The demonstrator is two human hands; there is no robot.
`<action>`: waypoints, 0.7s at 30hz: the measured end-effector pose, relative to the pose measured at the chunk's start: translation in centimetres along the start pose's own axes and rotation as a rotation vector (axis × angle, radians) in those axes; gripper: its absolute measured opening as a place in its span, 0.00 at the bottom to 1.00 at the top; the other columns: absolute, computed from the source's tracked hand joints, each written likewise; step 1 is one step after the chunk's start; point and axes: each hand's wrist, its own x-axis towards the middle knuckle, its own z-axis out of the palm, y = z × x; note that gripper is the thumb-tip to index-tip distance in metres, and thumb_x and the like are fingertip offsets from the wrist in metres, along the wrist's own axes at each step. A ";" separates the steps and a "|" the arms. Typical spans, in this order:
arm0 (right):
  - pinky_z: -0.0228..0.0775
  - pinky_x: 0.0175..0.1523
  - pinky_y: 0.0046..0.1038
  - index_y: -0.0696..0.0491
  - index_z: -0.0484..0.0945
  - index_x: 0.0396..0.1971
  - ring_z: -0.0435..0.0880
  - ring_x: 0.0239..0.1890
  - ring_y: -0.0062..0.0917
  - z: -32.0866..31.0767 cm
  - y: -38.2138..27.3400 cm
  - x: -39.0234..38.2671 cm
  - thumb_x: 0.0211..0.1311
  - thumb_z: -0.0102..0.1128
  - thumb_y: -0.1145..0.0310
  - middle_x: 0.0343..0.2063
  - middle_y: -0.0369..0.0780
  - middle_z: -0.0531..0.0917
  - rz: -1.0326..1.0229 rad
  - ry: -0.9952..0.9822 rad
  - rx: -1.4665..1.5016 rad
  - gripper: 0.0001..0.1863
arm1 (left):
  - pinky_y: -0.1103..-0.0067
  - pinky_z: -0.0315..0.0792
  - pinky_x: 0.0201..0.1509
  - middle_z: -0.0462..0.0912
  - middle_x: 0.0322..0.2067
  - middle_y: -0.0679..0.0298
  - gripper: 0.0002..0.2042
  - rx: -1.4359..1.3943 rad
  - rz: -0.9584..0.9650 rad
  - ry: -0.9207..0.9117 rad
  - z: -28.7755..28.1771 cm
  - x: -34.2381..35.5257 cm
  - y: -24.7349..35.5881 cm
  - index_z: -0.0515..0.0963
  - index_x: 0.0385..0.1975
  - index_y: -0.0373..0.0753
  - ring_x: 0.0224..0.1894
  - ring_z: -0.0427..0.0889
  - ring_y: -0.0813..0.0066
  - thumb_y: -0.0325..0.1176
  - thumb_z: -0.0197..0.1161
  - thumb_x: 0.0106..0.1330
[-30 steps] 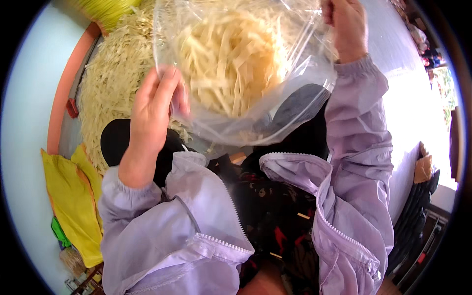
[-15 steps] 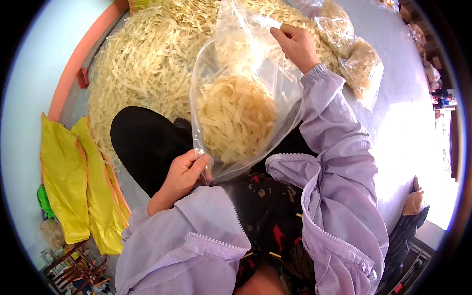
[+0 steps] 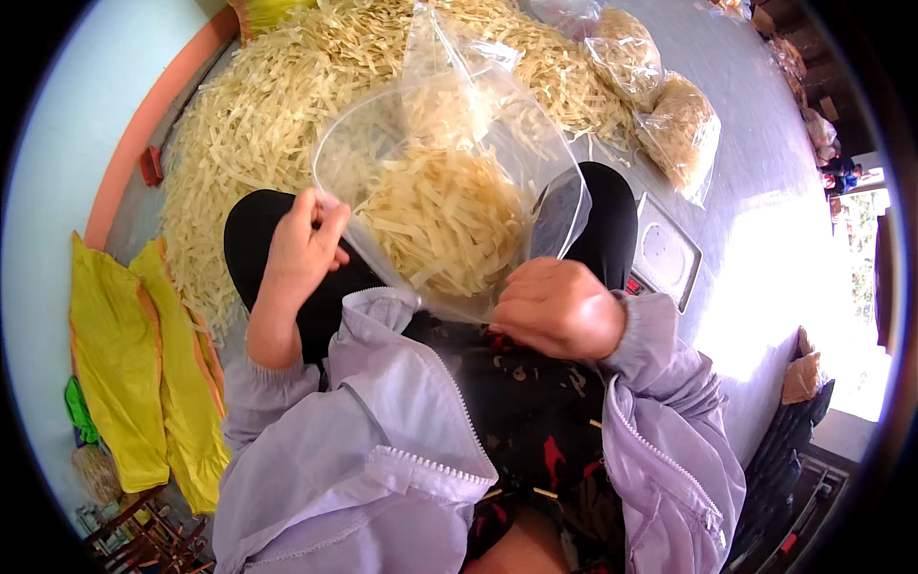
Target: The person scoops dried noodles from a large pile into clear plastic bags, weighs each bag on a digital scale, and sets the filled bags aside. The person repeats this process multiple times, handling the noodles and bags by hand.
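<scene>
One clear bag (image 3: 564,212): lying open-mouthed and untied between the knees (image 3: 604,206), holding pale strips (image 3: 440,215)
Left hand (image 3: 304,244): pinching its rim
Right hand (image 3: 559,308): curling by the near edge, its grip hard to tell
Filled bags (image 3: 684,134): lying beyond, rightward
Loose heap (image 3: 258,134): spreading ahead, unbagged

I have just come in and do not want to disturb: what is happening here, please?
A seated person has an open clear plastic bag in front of them, with pale flat strips inside. The left hand pinches its rim on the left; the right hand is at its near right edge, its grip hidden. Beyond lies a large heap of similar strips, with filled bags to the right.
</scene>
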 end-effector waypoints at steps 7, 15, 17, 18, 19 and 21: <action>0.68 0.26 0.26 0.60 0.75 0.26 0.75 0.19 0.25 -2.4 4.9 -2.4 0.54 0.62 0.55 0.19 0.42 0.76 0.980 0.582 -0.082 0.20 | 0.85 0.67 0.20 0.74 0.19 0.66 0.10 -0.027 0.106 -0.021 0.6 1.7 0.4 0.71 0.29 0.33 0.16 0.73 0.82 0.35 0.54 0.64; 0.63 0.17 0.21 0.60 0.74 0.17 0.69 0.10 0.17 0.8 9.5 1.9 0.60 0.52 0.58 0.10 0.35 0.72 0.866 0.537 0.451 0.21 | 0.87 0.61 0.18 0.66 0.15 0.72 0.12 -0.282 0.269 -0.283 4.3 0.2 1.1 0.67 0.24 0.37 0.15 0.65 0.88 0.35 0.51 0.68; 0.63 0.17 0.21 0.59 0.74 0.15 0.68 0.10 0.17 1.5 9.4 4.6 0.60 0.52 0.57 0.10 0.35 0.72 0.849 0.463 0.441 0.22 | 0.88 0.60 0.18 0.66 0.16 0.72 0.12 -0.387 0.258 -0.329 5.2 0.3 1.1 0.68 0.24 0.38 0.15 0.63 0.88 0.37 0.51 0.68; 0.62 0.16 0.21 0.59 0.74 0.14 0.68 0.10 0.17 1.5 9.3 5.1 0.60 0.52 0.56 0.10 0.35 0.72 0.867 0.466 0.481 0.22 | 0.87 0.60 0.18 0.67 0.16 0.73 0.12 -0.400 0.246 -0.327 5.2 0.5 1.3 0.68 0.24 0.38 0.15 0.63 0.89 0.37 0.51 0.68; 0.62 0.16 0.22 0.58 0.74 0.13 0.68 0.10 0.17 1.4 9.1 5.4 0.61 0.52 0.56 0.10 0.35 0.72 0.885 0.469 0.522 0.23 | 0.87 0.60 0.18 0.67 0.16 0.73 0.12 -0.413 0.232 -0.325 5.2 0.7 1.7 0.68 0.24 0.38 0.15 0.63 0.89 0.38 0.52 0.68; 0.58 0.14 0.21 0.57 0.72 0.12 0.67 0.09 0.17 1.6 9.5 5.2 0.62 0.51 0.56 0.09 0.35 0.71 0.886 0.577 0.655 0.24 | 0.88 0.60 0.18 0.67 0.16 0.73 0.12 -0.376 0.221 -0.355 5.0 1.2 1.2 0.69 0.24 0.38 0.15 0.64 0.89 0.39 0.52 0.67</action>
